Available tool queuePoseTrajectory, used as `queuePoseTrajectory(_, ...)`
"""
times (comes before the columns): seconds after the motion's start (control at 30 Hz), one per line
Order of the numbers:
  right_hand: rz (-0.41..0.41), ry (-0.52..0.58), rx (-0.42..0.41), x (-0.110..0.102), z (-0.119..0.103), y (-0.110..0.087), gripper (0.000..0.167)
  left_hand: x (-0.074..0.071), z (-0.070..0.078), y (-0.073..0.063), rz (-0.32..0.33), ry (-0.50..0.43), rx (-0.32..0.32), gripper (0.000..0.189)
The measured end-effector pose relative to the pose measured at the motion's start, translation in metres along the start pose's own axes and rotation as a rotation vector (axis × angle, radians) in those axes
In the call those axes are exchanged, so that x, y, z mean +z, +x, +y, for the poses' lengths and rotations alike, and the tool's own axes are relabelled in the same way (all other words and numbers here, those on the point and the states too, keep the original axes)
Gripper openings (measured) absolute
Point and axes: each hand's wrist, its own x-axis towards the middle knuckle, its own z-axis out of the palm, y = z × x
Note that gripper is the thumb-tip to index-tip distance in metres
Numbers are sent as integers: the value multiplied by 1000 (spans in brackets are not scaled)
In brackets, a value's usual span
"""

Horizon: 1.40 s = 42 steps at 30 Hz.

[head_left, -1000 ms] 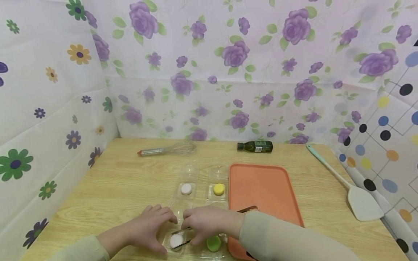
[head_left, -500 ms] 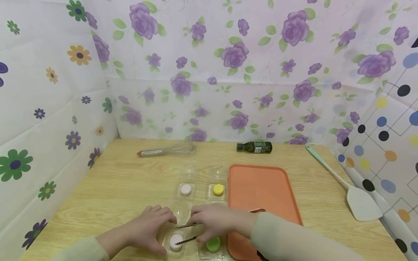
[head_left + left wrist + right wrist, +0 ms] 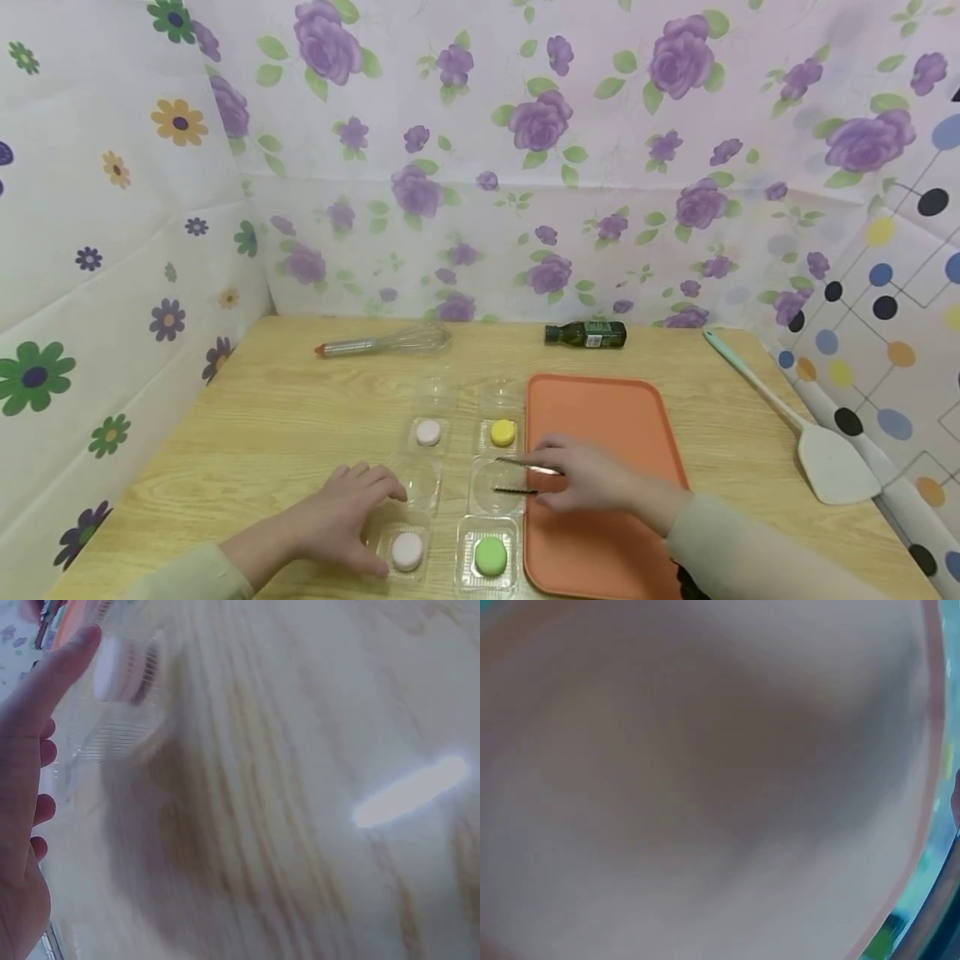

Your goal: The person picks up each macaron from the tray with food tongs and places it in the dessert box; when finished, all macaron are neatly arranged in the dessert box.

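My right hand [image 3: 581, 477] holds metal tongs [image 3: 542, 470] over the left edge of the orange tray [image 3: 592, 417], their toothed tips apart with nothing between them. A pale pink macaron [image 3: 407, 552] sits in a clear plastic box [image 3: 417, 482] with its lid raised back. My left hand [image 3: 341, 521] curves loosely beside that box, thumb near its front; in the left wrist view the thumb tip overlaps the macaron [image 3: 120, 669]. A green macaron [image 3: 491, 556] lies in the clear box to the right. Behind are a pale macaron [image 3: 428, 432] and a yellow macaron [image 3: 503, 432], each in an open clear box.
A whisk [image 3: 386, 342] lies at the back left of the wooden table [image 3: 300, 417], and a dark bottle [image 3: 585, 335] lies on its side at the back. On the right rests a white spatula [image 3: 836, 467] with a green handle end. Patterned sheets hang around the table.
The tongs have come off the pale pink macaron in the near left box. My right hand has moved right with them to the tray's edge. My left hand has stayed in place.
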Motion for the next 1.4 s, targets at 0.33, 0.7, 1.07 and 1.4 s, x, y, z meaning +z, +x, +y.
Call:
queuePoseTrajectory(0.33,162,-82,243,-20,50,-56,44,-9,0,17,14,-38,-41,80)
queuePoseTrajectory(0.7,247,-113,512,-34,102,-95,49,-16,-5,36,34,-24,-31,83)
queuePoseTrajectory(1.07,251,-167,654,-44,143,-130,59,-22,-5,53,7,4,-33,87)
queuePoseTrajectory(1.4,210,-203,714,-44,161,-139,63,-22,-3,61,-12,11,-31,88)
